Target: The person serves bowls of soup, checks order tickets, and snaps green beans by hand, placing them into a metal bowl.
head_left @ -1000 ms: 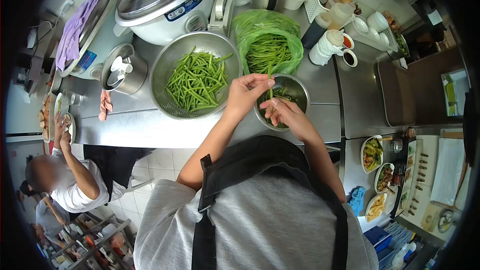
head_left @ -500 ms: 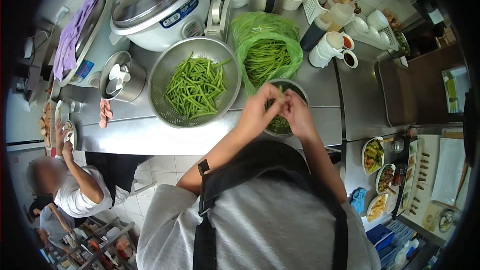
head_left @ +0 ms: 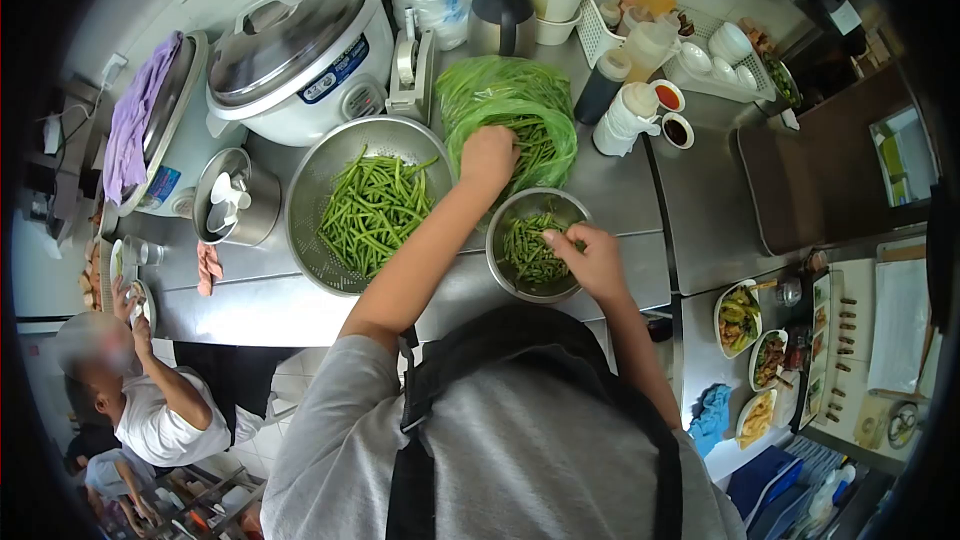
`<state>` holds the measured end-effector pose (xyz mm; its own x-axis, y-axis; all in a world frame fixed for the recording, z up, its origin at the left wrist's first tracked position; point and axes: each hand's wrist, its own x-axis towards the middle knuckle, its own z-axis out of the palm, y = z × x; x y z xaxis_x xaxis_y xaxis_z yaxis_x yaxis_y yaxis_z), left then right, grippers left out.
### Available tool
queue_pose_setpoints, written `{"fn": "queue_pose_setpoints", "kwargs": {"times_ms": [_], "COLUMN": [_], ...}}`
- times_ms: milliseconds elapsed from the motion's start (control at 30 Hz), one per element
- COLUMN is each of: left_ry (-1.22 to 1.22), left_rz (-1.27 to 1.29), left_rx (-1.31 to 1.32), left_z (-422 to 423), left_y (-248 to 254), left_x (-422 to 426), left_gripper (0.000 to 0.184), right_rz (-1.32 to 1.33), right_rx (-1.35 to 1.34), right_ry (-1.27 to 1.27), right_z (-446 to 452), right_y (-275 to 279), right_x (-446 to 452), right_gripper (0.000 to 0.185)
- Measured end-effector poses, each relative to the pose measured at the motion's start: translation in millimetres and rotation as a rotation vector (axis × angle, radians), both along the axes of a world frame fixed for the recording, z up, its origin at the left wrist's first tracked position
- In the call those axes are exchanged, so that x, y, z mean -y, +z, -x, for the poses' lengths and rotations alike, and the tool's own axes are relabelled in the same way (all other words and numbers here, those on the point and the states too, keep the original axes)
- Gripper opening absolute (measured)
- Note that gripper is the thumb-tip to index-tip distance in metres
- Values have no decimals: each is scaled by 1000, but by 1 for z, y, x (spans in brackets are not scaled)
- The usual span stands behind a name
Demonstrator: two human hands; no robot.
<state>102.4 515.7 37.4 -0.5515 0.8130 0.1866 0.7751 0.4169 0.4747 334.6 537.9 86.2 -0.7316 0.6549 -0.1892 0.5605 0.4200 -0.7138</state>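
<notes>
My left hand (head_left: 490, 156) is in the mouth of a green plastic bag (head_left: 500, 88) of long green beans (head_left: 536, 152), its fingers curled and partly hidden among them. My right hand (head_left: 590, 252) is over the right side of a small metal bowl (head_left: 565, 208), thumb and fingers closed together; whatever they hold is too small to make out. Short green bean pieces (head_left: 530, 245) lie in that bowl. Left of it, a large perforated metal colander (head_left: 308, 185) contains a heap of green beans (head_left: 372, 210).
A rice cooker (head_left: 300, 60), a tape dispenser (head_left: 410, 80) and a thermos jug (head_left: 502, 15) line the back. Sauce bottles (head_left: 605, 80) and two small sauce cups (head_left: 677, 130) stand right of the bag. A metal pot (head_left: 255, 205) holds white utensils. Another person (head_left: 165, 400) stands at left.
My hands, close together over the small bowl before, have parted. The left has moved up into the bag; the right stays at the bowl. The camera view has shifted a little.
</notes>
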Motion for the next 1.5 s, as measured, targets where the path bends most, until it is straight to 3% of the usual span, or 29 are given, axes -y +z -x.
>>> {"fn": "queue_pose_setpoints", "kwargs": {"times_ms": [67,167,233,367,500,600,700,800,900,1167,1267,1367,1500], "left_ry": [4,-25,-43,-102,-144,-170,-154,-143,-150,-182,-182,-271,-295], "left_rz": [47,27,20,-140,-201,-281,-283,-284,-296,-238,-149,-291,-226], "left_rx": [73,164,211,439,396,377,379,364,360,449,690,1018,884], "left_z": [-1,2,2,-2,-23,-34,-40,-44,-49,-60,-58,-60,-54], "left_y": [19,28,32,36,66,76,85,86,82,85,79,64,61], "left_x": [19,43,53,64,80,88,96,101,102,96,94,89,93], "left_gripper": [25,24,24,24,25,25,26,26,26,31,33,31,30], "right_rz": [80,95,55,-51,-116,-208,-145,167,400,302,309,322,504], "right_rx": [16,-389,-373,-384,-419,-491,-433,-399,-555,-593,-603,-589,-645], "right_ry": [-57,-60,-12,21,30,57,137,92,12,-89,-86,-53,-35], "right_z": [3,10,16,30,41,49,48,40,38,26,23,18,12], "right_y": [6,-11,-13,-1,14,11,6,2,9,5,5,5,0], "right_x": [-3,-3,-3,2,-1,-12,-21,-14,-7,-4,-2,-2,3], "right_gripper": [24,19,18,34,47,46,38,28,23,18,16,16,20]}}
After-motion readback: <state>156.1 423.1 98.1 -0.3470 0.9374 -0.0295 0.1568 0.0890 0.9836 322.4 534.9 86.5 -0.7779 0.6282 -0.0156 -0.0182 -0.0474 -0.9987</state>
